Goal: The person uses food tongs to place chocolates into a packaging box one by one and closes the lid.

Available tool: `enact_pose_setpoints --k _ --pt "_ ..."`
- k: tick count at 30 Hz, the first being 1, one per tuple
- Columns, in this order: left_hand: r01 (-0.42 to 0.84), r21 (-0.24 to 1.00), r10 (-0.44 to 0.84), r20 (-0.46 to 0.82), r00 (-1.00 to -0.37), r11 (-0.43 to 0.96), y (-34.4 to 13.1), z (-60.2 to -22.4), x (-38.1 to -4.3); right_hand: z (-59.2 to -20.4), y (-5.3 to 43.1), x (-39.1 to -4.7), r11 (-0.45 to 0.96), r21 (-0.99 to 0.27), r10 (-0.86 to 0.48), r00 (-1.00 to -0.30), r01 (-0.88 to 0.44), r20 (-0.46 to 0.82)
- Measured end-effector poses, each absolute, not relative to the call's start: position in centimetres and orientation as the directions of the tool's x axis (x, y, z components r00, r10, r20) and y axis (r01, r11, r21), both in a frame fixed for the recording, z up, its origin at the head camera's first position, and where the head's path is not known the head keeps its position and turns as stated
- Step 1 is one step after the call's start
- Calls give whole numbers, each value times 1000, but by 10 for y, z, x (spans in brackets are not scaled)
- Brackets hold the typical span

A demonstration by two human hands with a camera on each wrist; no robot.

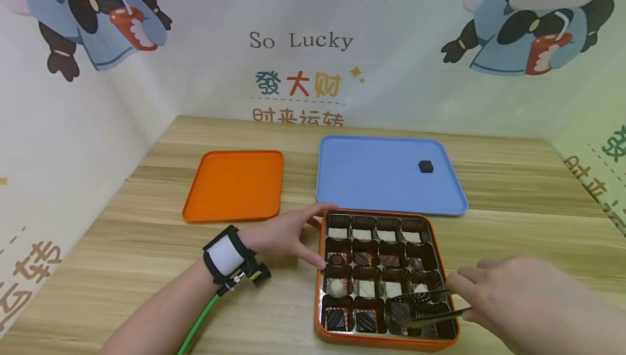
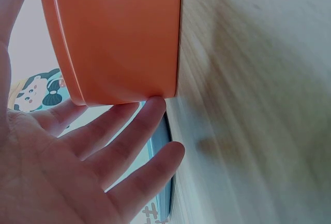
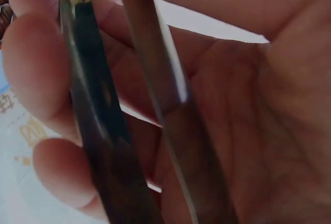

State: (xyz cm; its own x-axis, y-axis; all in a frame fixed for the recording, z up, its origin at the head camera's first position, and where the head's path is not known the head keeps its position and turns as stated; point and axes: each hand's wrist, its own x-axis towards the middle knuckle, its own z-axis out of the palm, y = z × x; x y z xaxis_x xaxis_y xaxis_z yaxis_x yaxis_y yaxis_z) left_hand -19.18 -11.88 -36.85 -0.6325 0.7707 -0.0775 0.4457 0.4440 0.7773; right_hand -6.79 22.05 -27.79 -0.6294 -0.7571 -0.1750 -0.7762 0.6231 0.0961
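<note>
An orange-rimmed box (image 1: 386, 341) stands near the front of the table, its dark plastic insert divided into rows of chocolates. At the box's left side, my left hand (image 1: 283, 232) touches the wall with its thumb, while its fairly straight fingers (image 2: 126, 138) rest against the box near the back left corner. My right hand (image 1: 518, 295) grips metal tongs (image 1: 432, 318) from the right. The tong tips are spread around a dark square chocolate (image 1: 401, 310) in the front row; whether they touch it I cannot tell. In the right wrist view the tongs' two arms lie between thumb and fingers.
Behind the box lies a blue tray (image 1: 371, 175) with one dark chocolate cube (image 1: 426, 166) at its right. An orange tray (image 1: 237, 186) lies at back left. Printed cloth (image 1: 391, 45) encloses the wooden table (image 1: 518, 181). A green cable (image 1: 198, 322) trails from the left wrist.
</note>
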Motion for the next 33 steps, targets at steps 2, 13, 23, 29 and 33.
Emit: enact_pose_setpoints --k 2,13,23,29,33 --pt "443 779 771 -80 -632 444 -119 -369 -192 -278 215 -66 613 130 -755 -626 -779 -196" --pt "465 769 776 -64 -628 439 -118 -369 -193 -290 176 -65 497 334 -809 -567 -801 -156" --pt "464 768 775 -65 -628 441 -119 -369 -193 -290 148 -68 405 448 -823 -532 -797 -201" --pt "458 768 772 -72 -632 447 -119 -369 -193 -285 148 -69 409 436 -814 -537 -801 -223" --pt "460 769 772 -68 -632 444 -119 -369 -193 -278 159 -71 468 361 -788 -566 -807 -242"
